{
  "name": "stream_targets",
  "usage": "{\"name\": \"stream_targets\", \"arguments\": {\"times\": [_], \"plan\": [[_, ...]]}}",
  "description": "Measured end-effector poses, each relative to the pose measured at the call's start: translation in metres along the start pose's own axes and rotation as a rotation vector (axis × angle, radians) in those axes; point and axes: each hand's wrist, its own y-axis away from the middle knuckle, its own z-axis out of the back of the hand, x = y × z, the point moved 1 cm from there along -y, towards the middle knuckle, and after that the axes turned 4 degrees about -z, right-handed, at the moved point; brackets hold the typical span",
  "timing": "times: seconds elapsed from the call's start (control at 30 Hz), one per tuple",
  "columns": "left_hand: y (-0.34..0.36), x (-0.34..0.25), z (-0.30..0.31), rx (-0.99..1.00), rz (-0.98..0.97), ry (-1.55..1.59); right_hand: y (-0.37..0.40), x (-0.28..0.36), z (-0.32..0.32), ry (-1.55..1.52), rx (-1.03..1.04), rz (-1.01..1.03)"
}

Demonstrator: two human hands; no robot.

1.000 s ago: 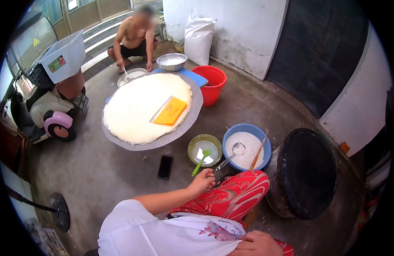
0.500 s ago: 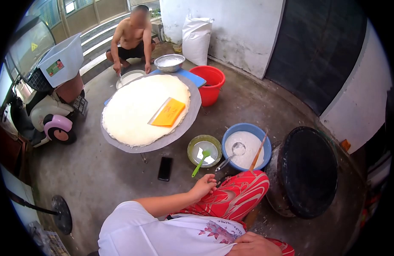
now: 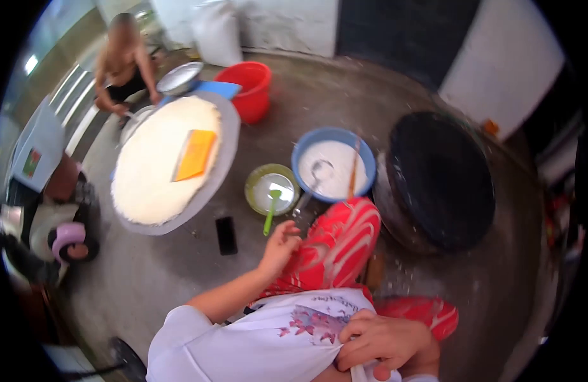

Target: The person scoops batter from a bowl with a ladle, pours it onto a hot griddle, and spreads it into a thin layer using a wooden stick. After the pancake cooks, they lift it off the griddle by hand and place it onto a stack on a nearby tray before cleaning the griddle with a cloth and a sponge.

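Observation:
My left hand [image 3: 281,247] hovers by my left thigh in red patterned trousers [image 3: 319,254], its fingers loosely curled and apart, holding nothing. Just past its fingertips, a green pastry brush [image 3: 272,210] leans in a green bowl [image 3: 251,191] of liquid. My right hand [image 3: 383,340] is closed on the white T-shirt [image 3: 256,344] at my belly, bunching the cloth. To the front right of my left hand stands a blue basin [image 3: 368,162] of white batter [image 3: 329,156]. A metal ladle [image 3: 303,202] and a wooden stick [image 3: 355,169] rest in it.
A large round black griddle [image 3: 440,184] stands at right. At left, a round board [image 3: 227,134] bears pale flat sheets [image 3: 160,159] and an orange scraper [image 3: 196,155]. A phone [image 3: 226,235] lies on the floor. Behind are a red bucket [image 3: 252,95] and a squatting person [image 3: 122,67].
My view has swung right and down, so the board and person sit farther left. My right hand has come up and bunched the shirt. My left hand stays near my thigh.

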Motion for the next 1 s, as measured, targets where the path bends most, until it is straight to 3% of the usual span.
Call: {"name": "stream_targets", "arguments": {"times": [0.13, 0.23, 0.3, 0.37, 0.43, 0.5, 0.57, 0.6, 0.63, 0.67, 0.73, 0.8, 0.87, 0.93, 1.0], "plan": [[-0.003, 0.006, -0.001, 0.063, -0.096, -0.088, 0.012, 0.0, -0.003, -0.019, -0.071, -0.025], [-0.002, 0.002, -0.009, 0.093, -0.23, -0.245, 0.01, 0.007, 0.002, 0.049, -0.302, 0.053], [-0.005, 0.003, -0.013, 0.114, -0.25, -0.295, 0.005, 0.003, 0.002, 0.131, -0.089, 0.013], [-0.007, 0.001, -0.015, 0.128, -0.264, -0.351, 0.016, -0.004, 0.002, 0.077, -0.107, 0.035], [-0.009, -0.008, -0.021, 0.171, -0.405, -0.469, 0.029, -0.013, 0.007, 0.013, -0.122, 0.061], [-0.01, -0.012, -0.025, 0.197, -0.435, -0.511, 0.044, -0.024, 0.024, -0.115, -0.264, 0.355], [-0.013, -0.011, -0.027, 0.252, -0.47, -0.533, 0.072, -0.056, 0.033, -0.312, -0.486, 0.482], [-0.014, -0.01, -0.029, 0.268, -0.451, -0.534, 0.086, -0.066, 0.015, -0.422, -1.07, 0.344], [-0.014, -0.013, -0.033, 0.28, -0.489, -0.591, 0.105, -0.082, 0.022, -0.458, -1.251, 0.052], [-0.013, -0.015, -0.035, 0.29, -0.527, -0.649, 0.119, -0.099, 0.028, -0.329, -1.449, -0.418], [-0.015, -0.015, -0.038, 0.334, -0.527, -0.682, 0.149, -0.166, 0.029, -0.284, -1.532, -0.836], [-0.017, -0.02, -0.047, 0.362, -0.667, -0.794, 0.169, -0.234, 0.017, -0.402, -1.473, -1.051], [-0.02, -0.027, -0.054, 0.365, -0.709, -0.836, 0.177, -0.286, -0.005, 0.113, -1.257, -1.308], [-0.025, -0.034, -0.065, 0.366, -0.856, -1.03, 0.17, -0.31, -0.018, 0.149, -1.027, -1.494], [-0.034, -0.031, -0.069, 0.363, -0.907, -1.06, 0.161, -0.325, -0.026, 0.383, -0.786, -1.463]]}}
